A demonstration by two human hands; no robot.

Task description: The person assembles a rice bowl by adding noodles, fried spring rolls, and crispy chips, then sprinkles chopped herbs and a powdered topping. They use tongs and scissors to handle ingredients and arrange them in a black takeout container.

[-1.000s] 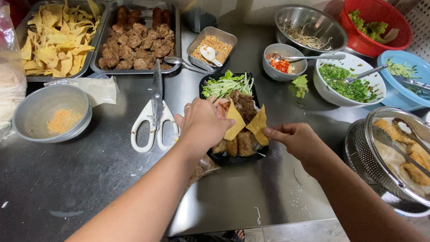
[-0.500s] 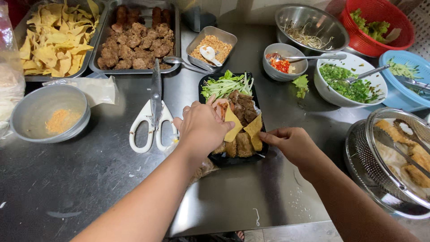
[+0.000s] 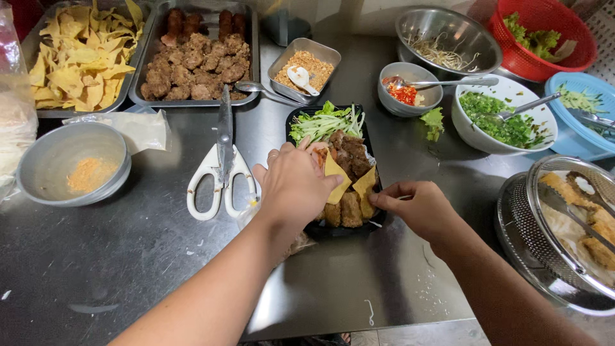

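Steel counter [image 3: 128, 256], crowded with food containers. Black tray [image 3: 333, 227] of food sits mid-counter, between both hands. Left hand [image 3: 296, 186] lies palm-down over the tray's left half, fingers spread loosely on the food, touching a yellow chip [image 3: 334, 176]; no closed grip. Right hand [image 3: 419, 206] at the tray's right edge, fingertips pinched narrow on the rim or food there; cannot tell which. Just left of the left hand: white-handled scissors [image 3: 222, 170]. Beyond the hands: pan of meatballs [image 3: 195, 61], pan of chips [image 3: 80, 57], small bowl of chilli [image 3: 410, 96], bowl of chopped greens [image 3: 503, 118]. Right of the right hand: strainer [image 3: 564, 230].
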